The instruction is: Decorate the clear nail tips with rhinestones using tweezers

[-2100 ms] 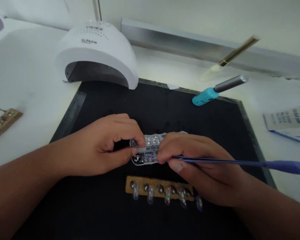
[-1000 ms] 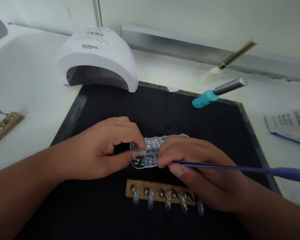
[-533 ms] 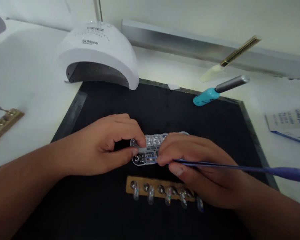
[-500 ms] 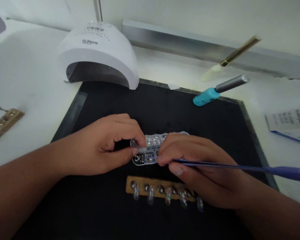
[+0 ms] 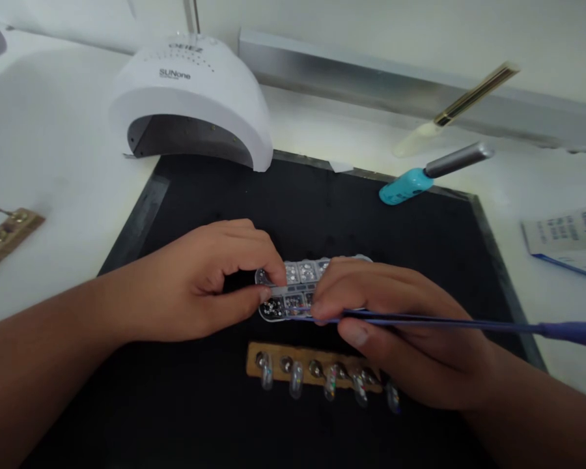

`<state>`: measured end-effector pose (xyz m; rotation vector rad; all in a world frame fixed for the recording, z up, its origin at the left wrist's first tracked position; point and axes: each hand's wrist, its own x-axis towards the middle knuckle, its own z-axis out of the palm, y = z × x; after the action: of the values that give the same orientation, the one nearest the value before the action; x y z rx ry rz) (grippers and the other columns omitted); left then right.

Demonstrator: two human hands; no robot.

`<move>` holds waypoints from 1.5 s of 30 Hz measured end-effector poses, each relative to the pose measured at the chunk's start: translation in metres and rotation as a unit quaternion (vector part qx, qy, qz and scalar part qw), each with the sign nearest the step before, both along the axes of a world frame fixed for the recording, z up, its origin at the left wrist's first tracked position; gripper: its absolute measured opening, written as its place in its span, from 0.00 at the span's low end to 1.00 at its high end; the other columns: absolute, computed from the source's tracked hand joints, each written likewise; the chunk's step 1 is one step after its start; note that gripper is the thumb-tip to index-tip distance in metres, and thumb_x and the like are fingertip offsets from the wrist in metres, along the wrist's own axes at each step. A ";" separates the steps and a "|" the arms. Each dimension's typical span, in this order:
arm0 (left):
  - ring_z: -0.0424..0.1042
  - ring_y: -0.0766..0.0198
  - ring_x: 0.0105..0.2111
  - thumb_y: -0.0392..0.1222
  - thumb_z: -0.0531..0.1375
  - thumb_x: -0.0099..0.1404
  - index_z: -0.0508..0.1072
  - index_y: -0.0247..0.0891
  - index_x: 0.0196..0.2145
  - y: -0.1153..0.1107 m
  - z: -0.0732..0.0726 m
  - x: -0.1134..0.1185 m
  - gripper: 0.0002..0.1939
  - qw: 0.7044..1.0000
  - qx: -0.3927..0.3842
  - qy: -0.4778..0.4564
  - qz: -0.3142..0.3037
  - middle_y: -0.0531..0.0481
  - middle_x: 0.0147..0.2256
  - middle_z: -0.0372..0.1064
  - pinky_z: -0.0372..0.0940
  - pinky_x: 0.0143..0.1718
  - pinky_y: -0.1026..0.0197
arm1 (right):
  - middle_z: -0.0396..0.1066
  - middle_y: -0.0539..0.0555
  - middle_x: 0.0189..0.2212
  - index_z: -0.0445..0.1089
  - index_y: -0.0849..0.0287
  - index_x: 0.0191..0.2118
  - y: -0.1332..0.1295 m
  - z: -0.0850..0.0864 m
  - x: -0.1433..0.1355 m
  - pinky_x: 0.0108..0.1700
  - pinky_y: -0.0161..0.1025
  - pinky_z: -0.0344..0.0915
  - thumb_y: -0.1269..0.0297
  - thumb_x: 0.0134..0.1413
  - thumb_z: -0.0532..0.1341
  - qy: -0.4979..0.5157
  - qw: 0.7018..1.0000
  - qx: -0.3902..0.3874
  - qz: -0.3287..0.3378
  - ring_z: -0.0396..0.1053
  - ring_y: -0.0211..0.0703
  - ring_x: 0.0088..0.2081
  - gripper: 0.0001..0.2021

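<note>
- Head view: pinching the left end of a clear plastic case [image 5: 300, 288] with small square compartments, using thumb and forefinger of the left hand [image 5: 208, 260]; probably to stop so light a case from sliding on the smooth black mat [image 5: 293, 208].
- Lying on the mat between both hands, with the right part hidden behind fingers: the same case.
- Pinching slim violet-blue metal tweezers [image 5: 444, 322] between thumb and fingers of the right hand [image 5: 395, 290], well forward toward the points; a hold suited, in all likelihood, to fine control.
- Aimed leftward at the front row of compartments, near tiny glittering stones [image 5: 273, 308]. Contact between points and stones: cannot tell.
- Set just nearer the body than the case, partly behind the right hand: a brown wooden strip [image 5: 301, 355] with round metal knobs, bearing clear curved nail-shaped pieces [image 5: 295, 381], some specked with colour; seemingly so placed for short reach.
- Standing at the mat's far left corner, opening toward the body, perhaps for easy access: a white domed lamp [image 5: 190, 94].
- Parked at far right, apparently out of the way: a turquoise bottle with silver cap [image 5: 405, 186] and a cream bottle with gold cap [image 5: 417, 139].
</note>
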<state>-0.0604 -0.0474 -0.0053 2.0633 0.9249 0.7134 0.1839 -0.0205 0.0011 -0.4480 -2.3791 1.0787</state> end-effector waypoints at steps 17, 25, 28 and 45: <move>0.69 0.67 0.37 0.31 0.57 0.65 0.73 0.38 0.38 0.000 0.000 0.001 0.07 1.000 0.001 -0.002 -0.001 0.52 0.35 0.72 0.64 0.40 0.64 | 0.72 0.51 0.29 0.69 0.62 0.39 0.000 0.002 -0.001 0.38 0.38 0.68 0.71 0.65 0.55 0.004 1.000 -0.024 0.002 0.71 0.38 0.34 0.06; 0.69 0.67 0.37 0.31 0.57 0.66 0.73 0.38 0.39 0.000 0.000 0.000 0.07 1.000 -0.002 0.000 -0.005 0.52 0.36 0.71 0.64 0.40 0.64 | 0.72 0.51 0.28 0.69 0.62 0.39 0.001 0.003 -0.001 0.38 0.38 0.67 0.72 0.65 0.54 0.002 1.000 -0.027 -0.001 0.71 0.37 0.33 0.07; 0.69 0.67 0.37 0.31 0.57 0.66 0.73 0.38 0.39 0.000 0.000 0.000 0.07 1.000 -0.002 -0.002 -0.004 0.52 0.35 0.72 0.64 0.40 0.63 | 0.72 0.51 0.28 0.69 0.62 0.39 0.001 0.003 -0.001 0.38 0.38 0.68 0.72 0.64 0.55 0.004 0.999 -0.032 0.000 0.71 0.37 0.33 0.07; 0.69 0.67 0.37 0.30 0.57 0.65 0.73 0.37 0.38 0.001 0.001 0.000 0.07 1.000 -0.001 0.001 -0.007 0.52 0.35 0.72 0.63 0.40 0.64 | 0.71 0.51 0.29 0.69 0.60 0.39 0.001 0.004 -0.001 0.36 0.37 0.67 0.71 0.63 0.56 -0.014 0.999 -0.024 -0.017 0.70 0.37 0.33 0.05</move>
<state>-0.0602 -0.0466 -0.0043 2.0672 0.9114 0.7030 0.1825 -0.0199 0.0054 -0.5214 -2.3660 1.1243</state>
